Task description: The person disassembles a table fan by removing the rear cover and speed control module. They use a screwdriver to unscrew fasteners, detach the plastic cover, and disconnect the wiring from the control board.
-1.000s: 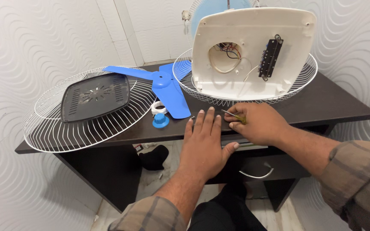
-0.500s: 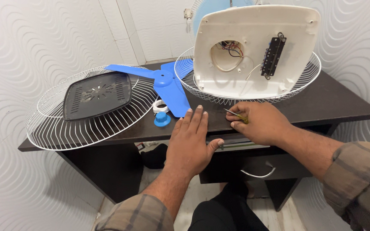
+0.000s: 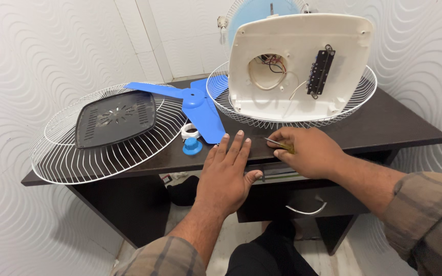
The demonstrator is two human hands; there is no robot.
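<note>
Centrally, left hand lies flat w/ fingers spread on dark desk edge; right hand pinches thin screwdriver just beside it, below white fan base.

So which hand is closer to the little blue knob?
The left hand. It lies flat on the desk just right of the blue knob, not touching it. The right hand is farther right, holding a thin tool.
</note>
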